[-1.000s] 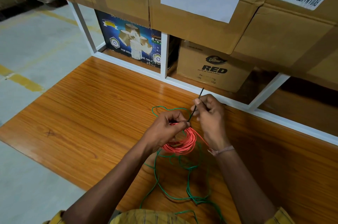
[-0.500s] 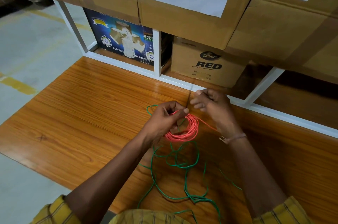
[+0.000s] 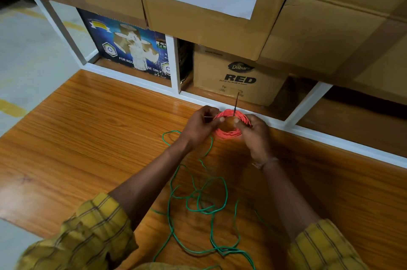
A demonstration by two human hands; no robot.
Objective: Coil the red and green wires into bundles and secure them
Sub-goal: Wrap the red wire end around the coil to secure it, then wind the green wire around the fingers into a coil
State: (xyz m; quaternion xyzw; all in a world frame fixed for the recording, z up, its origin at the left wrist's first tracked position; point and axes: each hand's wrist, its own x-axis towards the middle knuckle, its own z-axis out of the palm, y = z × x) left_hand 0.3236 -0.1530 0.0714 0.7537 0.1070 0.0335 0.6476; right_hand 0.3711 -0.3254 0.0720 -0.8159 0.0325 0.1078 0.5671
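Note:
The red wire is wound into a small round coil, held up between both hands above the wooden table. My left hand pinches the coil's left side and my right hand grips its right side. A thin dark tie sticks up from the top of the coil, and a short pale end shows at my left fingers. The green wire lies loose and tangled on the table under my forearms, running toward my body.
A white metal rack frame stands right behind the table. It holds a blue printed box, a brown "RED" carton and large cardboard boxes above. Grey floor with yellow lines lies at the left.
Both hands have lifted the red coil and carried it farther from me toward the rack. My right hand moved from the tie's upper end down onto the coil's right side.

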